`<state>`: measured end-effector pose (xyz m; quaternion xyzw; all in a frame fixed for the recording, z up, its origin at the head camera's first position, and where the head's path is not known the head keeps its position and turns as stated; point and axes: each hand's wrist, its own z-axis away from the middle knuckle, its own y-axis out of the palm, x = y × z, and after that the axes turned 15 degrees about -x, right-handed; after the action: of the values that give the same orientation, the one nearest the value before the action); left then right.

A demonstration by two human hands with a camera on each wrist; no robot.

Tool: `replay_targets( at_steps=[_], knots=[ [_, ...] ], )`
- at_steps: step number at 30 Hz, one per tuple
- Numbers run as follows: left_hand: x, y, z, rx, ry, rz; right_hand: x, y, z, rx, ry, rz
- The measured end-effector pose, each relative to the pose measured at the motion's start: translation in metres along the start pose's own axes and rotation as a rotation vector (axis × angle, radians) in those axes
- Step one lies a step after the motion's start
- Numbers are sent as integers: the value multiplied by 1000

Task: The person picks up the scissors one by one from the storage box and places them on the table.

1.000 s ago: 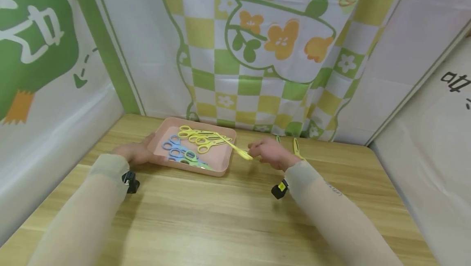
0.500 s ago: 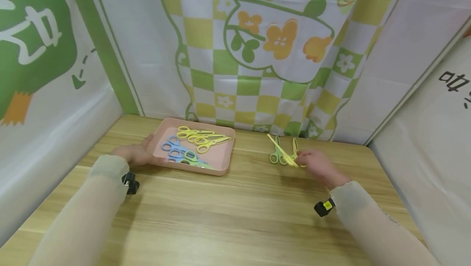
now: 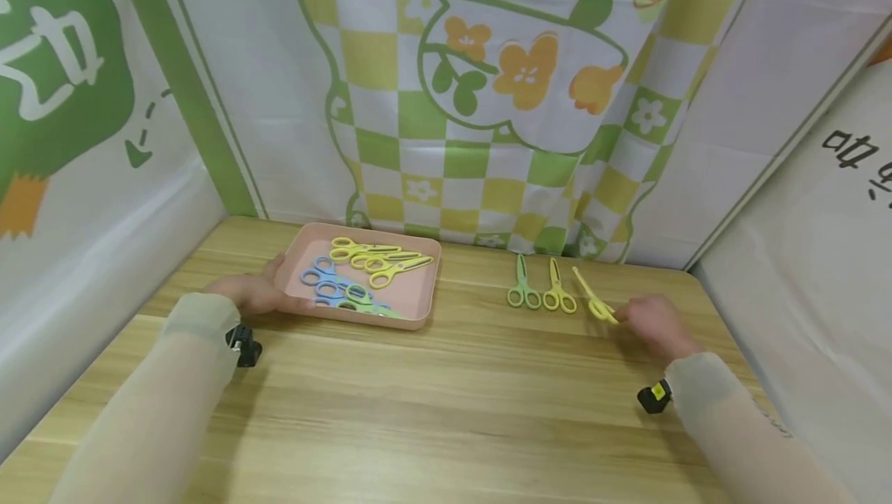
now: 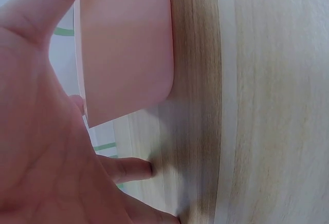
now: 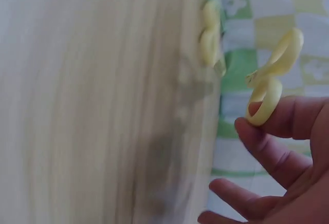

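At the right, my right hand (image 3: pixel 655 324) pinches yellow scissors (image 3: pixel 595 303) by one handle loop, thumb and fingertip meeting at the ring (image 5: pixel 267 103). The blades point up and away, over the table. Left of them, green scissors (image 3: pixel 523 291) and another yellow pair (image 3: pixel 557 295) lie side by side, blades toward the curtain. My left hand (image 3: pixel 254 293) rests at the left end of a pink tray (image 3: pixel 418 318), its thumb along the near wall; in the left wrist view, extended fingertips touch the tabletop. Inside the tray lie several yellow scissors (image 3: pixel 390 265), blue scissors (image 3: pixel 327 279) and a green pair (image 3: pixel 358 295).
The wooden table (image 3: pixel 432 411) ends at the back against a checked curtain (image 3: pixel 446 125) with flower prints. White printed sheets hang at the left (image 3: pixel 139 217) and right (image 3: pixel 801 256) sides. A small black camera sits on each wrist.
My right hand has moved right from beside the tray, carrying the yellow scissors past the two pairs lying on the table. My left hand stays at the tray.
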<state>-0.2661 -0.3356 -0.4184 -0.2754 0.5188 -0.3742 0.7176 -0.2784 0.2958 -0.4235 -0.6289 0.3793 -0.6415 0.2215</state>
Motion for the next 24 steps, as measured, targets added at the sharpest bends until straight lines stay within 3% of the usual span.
replay_targets(
  at_steps=[4,12,18,24],
  knots=[
    [1,1,-2,-5,-13,16,-13,-4,-2,-37,-58,174],
    [16,4,-17,2,-24,45,-20,-6,-12,9,-33,335],
    [18,6,-22,5,-14,61,-17,0,-26,39,-6,388],
    [7,3,-12,8,-6,47,-13,6,-35,48,14,375]
  ],
)
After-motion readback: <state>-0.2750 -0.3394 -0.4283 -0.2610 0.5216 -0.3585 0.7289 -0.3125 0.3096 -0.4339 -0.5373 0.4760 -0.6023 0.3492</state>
